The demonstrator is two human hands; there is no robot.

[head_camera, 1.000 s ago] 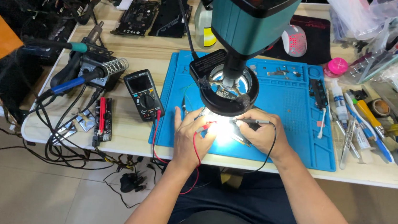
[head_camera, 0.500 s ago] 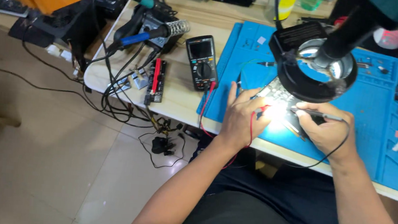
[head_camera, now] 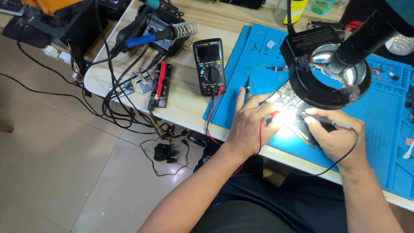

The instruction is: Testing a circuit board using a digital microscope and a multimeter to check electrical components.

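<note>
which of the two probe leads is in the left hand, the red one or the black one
The red lead: it runs from the multimeter under the left hand. The black lead loops around the right hand, which holds a black probe.

Circuit board and two meter probes under the ring light, right of centre in the frame.

The circuit board [head_camera: 290, 106] lies flat on the blue mat, a dark rectangle turned at a slant, its middle washed out by glare from the lamp above; its upper part is hidden behind the black ring, so its full outline cannot be told. The red probe [head_camera: 269, 117] is gripped in the left hand [head_camera: 248, 125], tip at the bright patch, its red lead curling down over the wrist. The black probe [head_camera: 329, 121] lies nearly level in the right hand [head_camera: 335, 135], tip pointing left onto the board, black lead looping below the wrist.
</note>
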